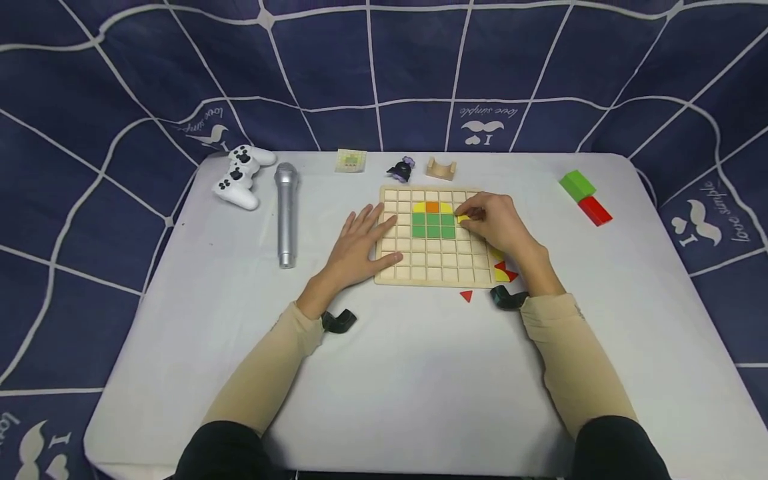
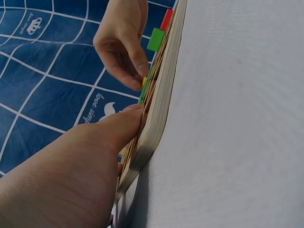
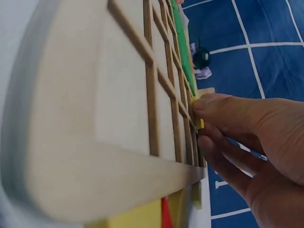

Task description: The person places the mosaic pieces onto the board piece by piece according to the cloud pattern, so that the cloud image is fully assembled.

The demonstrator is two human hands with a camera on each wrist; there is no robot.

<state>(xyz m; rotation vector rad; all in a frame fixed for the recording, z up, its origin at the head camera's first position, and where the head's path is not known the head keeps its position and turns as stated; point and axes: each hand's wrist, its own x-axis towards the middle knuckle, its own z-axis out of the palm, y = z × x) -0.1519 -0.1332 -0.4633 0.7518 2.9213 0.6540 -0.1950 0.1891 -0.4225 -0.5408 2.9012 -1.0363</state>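
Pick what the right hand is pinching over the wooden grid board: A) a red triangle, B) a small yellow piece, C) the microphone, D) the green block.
B: the right hand pinches a small yellow piece just right of the green squares on the wooden grid board.

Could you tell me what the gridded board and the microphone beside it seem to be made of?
The pale square gridded board looks like unfinished light wood: matte, with rounded edges and raised dividers visible in the right wrist view. The grey cylindrical microphone looks like metal or metallic-painted plastic, given its silvery sheen; which one cannot be told.
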